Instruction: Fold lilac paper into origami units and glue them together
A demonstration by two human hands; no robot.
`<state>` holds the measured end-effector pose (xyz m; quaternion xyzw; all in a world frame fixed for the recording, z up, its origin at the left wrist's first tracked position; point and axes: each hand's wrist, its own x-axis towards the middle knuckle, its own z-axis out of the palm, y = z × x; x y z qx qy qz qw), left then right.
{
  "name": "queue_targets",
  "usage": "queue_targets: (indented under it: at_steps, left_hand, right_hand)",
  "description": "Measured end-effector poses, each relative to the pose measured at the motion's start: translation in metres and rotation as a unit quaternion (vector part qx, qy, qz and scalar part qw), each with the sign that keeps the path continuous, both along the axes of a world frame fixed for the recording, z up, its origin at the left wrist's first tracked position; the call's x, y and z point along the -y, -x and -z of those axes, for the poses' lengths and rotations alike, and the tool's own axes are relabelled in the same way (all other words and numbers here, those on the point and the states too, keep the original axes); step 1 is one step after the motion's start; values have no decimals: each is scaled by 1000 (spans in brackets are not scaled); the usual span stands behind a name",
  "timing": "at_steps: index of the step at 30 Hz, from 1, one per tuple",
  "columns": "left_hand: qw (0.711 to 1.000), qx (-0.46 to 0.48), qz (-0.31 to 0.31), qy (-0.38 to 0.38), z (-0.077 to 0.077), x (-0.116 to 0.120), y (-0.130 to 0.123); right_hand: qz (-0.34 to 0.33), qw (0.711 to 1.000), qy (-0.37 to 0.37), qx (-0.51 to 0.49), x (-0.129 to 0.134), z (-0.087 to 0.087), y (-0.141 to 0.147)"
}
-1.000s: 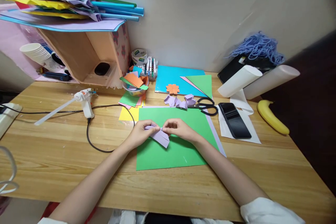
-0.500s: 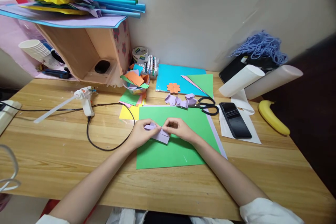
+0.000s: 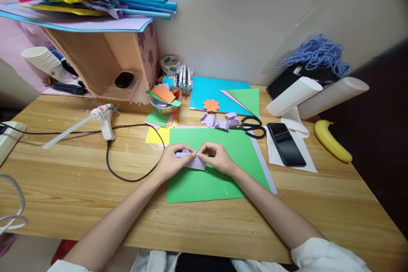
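Note:
A small folded piece of purple paper is held between both hands, above a green sheet. My left hand pinches its left part, thumb on top. My right hand pinches its upper right edge with thumb and forefinger, close to the left thumb. The fingers cover part of the folds. Beyond the hands lie several crumpled purple paper pieces, black-handled scissors and an orange paper flower shape.
At left are a glue gun and its looping cable. A bowl of paper scraps stands behind a yellow sheet. At right lie a phone, a banana and white paper rolls. A wooden box stands at back left.
The purple paper's lower flap has tilted, so less of it shows below the fingers. Both hands keep their pinch in nearly the same place.

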<state>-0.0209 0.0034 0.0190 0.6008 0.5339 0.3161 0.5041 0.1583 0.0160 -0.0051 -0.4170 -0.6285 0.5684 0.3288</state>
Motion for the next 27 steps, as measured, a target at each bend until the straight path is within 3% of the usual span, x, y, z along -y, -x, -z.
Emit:
queue_targets:
  at_steps: [4, 15, 24, 27]
  left_hand:
    - [999, -22, 11, -28, 0, 0, 1]
    - [999, 28, -15, 4, 5, 2, -3]
    - [994, -43, -43, -93, 4, 6, -9]
    - [989, -72, -43, -119, 7, 3, -9]
  right_hand:
    - [-23, 1000, -14, 12, 0, 0, 0]
    - [-2, 1000, -26, 15, 1, -1, 0]
    - [0, 999, -30, 27, 1, 1, 2]
    - [33, 995, -70, 59, 3, 1, 5]
